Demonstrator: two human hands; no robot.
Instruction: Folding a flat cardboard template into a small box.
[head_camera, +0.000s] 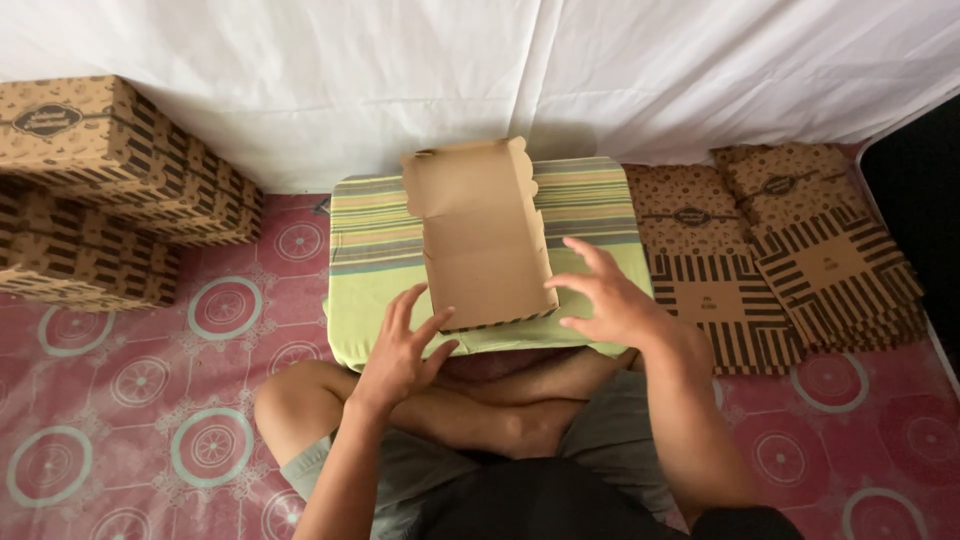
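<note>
Head view: the left hand (400, 350) and right hand (610, 300), fingers spread, flank a half-folded brown cardboard box blank (485, 235) on a striped green cushion (375, 260); side flaps apparently need folding.

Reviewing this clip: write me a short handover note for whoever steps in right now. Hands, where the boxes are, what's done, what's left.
Left hand: open, fingertips at the near left corner of the half-folded cardboard box.
Right hand: open, fingers spread at its right edge, gripping nothing.
The box lies on a striped cushion in front of the crossed legs, lid flap open toward the white sheet.
Done: assembled boxes stacked on the left.
Left: finish this box; flat blanks are piled on the right.
</note>
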